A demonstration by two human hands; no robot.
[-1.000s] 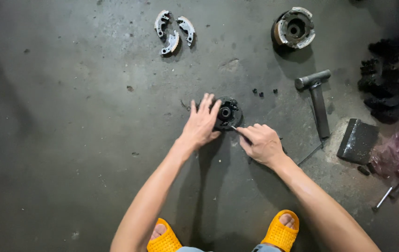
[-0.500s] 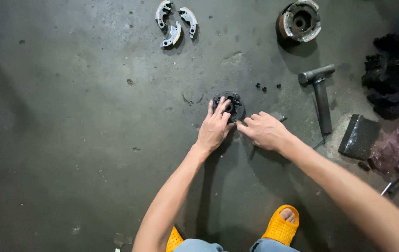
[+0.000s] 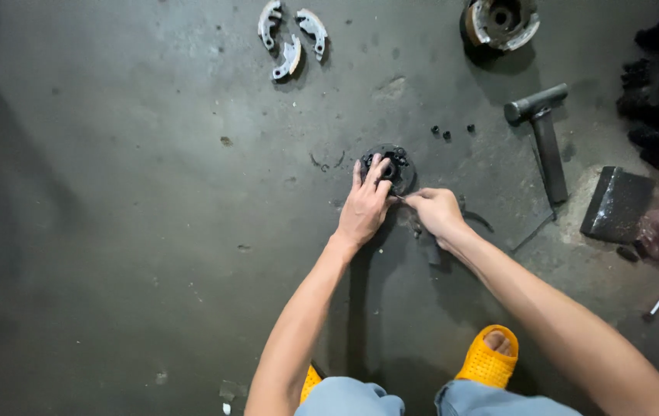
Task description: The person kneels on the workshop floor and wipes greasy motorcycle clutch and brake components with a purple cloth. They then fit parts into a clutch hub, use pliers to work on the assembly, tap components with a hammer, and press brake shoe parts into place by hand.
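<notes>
Black round metal clutch plate (image 3: 391, 166) on grey concrete floor (image 3: 129, 216); left hand (image 3: 364, 206) flat on it, fingers spread, ungripped. Right hand (image 3: 436, 212) pinches thin tool at rim.

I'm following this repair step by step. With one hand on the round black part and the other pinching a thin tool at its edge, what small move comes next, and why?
Probably a slight pry with the right hand: its thin tool meets the rim of the round black part, which the left hand presses flat on the floor.

Left hand (image 3: 364, 204) flat, fingers spread, right hand (image 3: 436, 212) pinched closed, both arms outstretched
</notes>
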